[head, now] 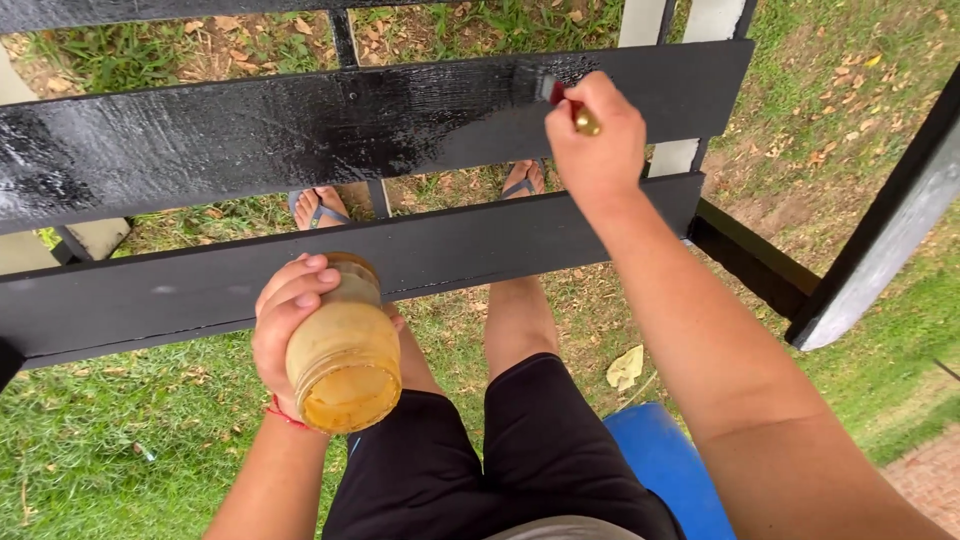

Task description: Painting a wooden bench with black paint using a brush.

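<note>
- My right hand [597, 135] grips a small paintbrush [566, 100], its bristles touching the far black plank [300, 125], which shines wet.
- My left hand [288, 315] wraps around a yellowish jar [345, 350], held just this side of the near black plank [400, 255], which looks matte.
- Grass [120, 440] lies below; a blue seat [670, 470] sits near right.
</note>
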